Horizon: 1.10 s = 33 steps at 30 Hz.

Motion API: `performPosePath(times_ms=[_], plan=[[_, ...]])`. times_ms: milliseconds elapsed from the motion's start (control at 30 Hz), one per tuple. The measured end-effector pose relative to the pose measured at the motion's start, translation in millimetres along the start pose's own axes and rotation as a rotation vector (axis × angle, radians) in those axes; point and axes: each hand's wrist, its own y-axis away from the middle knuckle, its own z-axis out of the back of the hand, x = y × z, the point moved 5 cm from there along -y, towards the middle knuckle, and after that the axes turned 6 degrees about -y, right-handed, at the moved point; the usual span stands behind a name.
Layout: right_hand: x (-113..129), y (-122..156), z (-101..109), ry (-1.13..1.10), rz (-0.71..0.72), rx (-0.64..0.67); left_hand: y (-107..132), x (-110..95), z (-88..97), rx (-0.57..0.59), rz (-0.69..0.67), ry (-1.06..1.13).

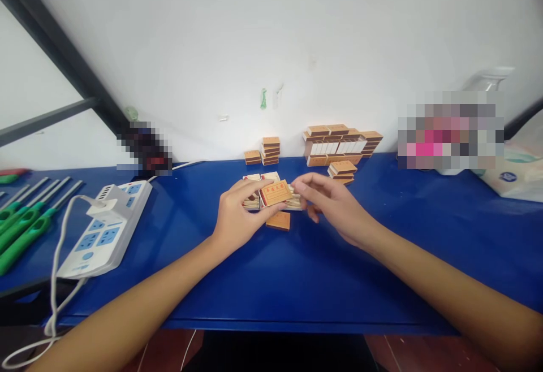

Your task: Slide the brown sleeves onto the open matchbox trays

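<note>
left hand (236, 212) grips matchbox (276, 192); right hand (337, 205) beside it, grip unclear; blue table (331, 284) below

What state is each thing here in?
Held matchbox: gripped in left hand
Right hand: partly curled
Match trays: open, matches showing
Nearest matchbox: lying flat
Small stack: upright
Matchbox structure: standing
Power strip: cable plugged in
Green-handled tools: side by side
Blurred items: cannot tell

On the left of the blue table (237, 295), green-handled tools (37, 226) with metal rods are laid beside a white power strip (120, 235). At the far right, a pale package (521, 173) is placed near the white wall (348, 50).
</note>
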Motion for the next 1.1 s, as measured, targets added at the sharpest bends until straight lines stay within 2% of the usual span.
performPosePath(times_ms=[100, 300, 433, 500, 700, 900, 967, 1100], plan=[[0, 2, -7, 0.052, -0.021, 0.120, 1, 0, -3.2, 0.028, -0.037, -0.013], [2, 3, -6, 0.110, -0.016, 0.095, 3, -3, -3.9, 0.031, -0.083, -0.036], [1, 6, -11, 0.160, -0.018, 0.197, 3, -3, -3.3, 0.042, -0.053, -0.064], [2, 5, -9, 0.175, -0.016, 0.194, 3, -1, -3.5, 0.049, -0.048, -0.087], [5, -4, 9, 0.127, -0.016, -0.026, 2, -1, -2.9, 0.036, -0.117, -0.149], [12, -10, 29, 0.140, 0.030, -0.155, 0, 0, -0.2, -0.011, -0.076, -0.126], [18, -14, 47, 0.197, 0.085, -0.260, -1, 3, 1.4, -0.024, -0.049, -0.129], [37, -21, 105, 0.398, 0.212, -0.581, -3, 8, 4.0, -0.025, -0.028, -0.146]])
